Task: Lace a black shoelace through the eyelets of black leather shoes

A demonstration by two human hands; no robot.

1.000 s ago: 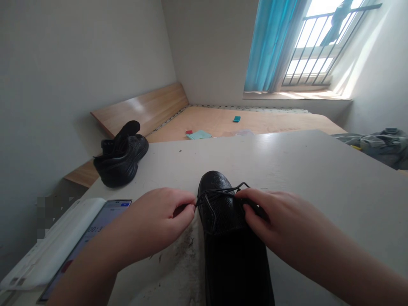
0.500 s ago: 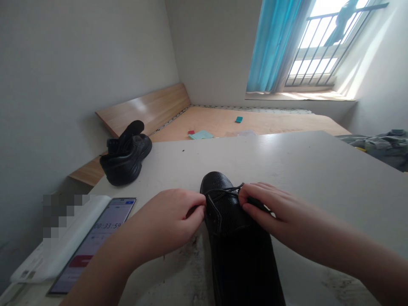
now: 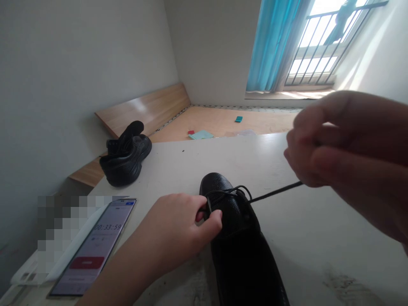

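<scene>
A black leather shoe (image 3: 234, 216) lies on the table in front of me, its toe pointing away. Thin black laces cross its upper near the toe. My left hand (image 3: 188, 221) grips the shoe's left side at the eyelet flap, thumb over the edge and fingers curled beneath. Raised at the right, my right hand (image 3: 338, 144) is closed on the shoelace (image 3: 276, 193), which runs taut from the shoe's right eyelets up into the fist. The lace's end is hidden in the fingers. The shoe's rear runs out of the picture at the bottom.
A second black shoe (image 3: 126, 157), its tongue raised, stands at the table's far left corner. A phone (image 3: 95, 242) showing a timer lies left of my forearm, beside a white object (image 3: 60, 263). Beyond the white table (image 3: 185, 165) is a bed surface (image 3: 216, 119) with small items.
My right hand has risen up and to the right from the shoe, drawing the lace out straight. My left hand has shifted slightly right, its thumb now over the flap.
</scene>
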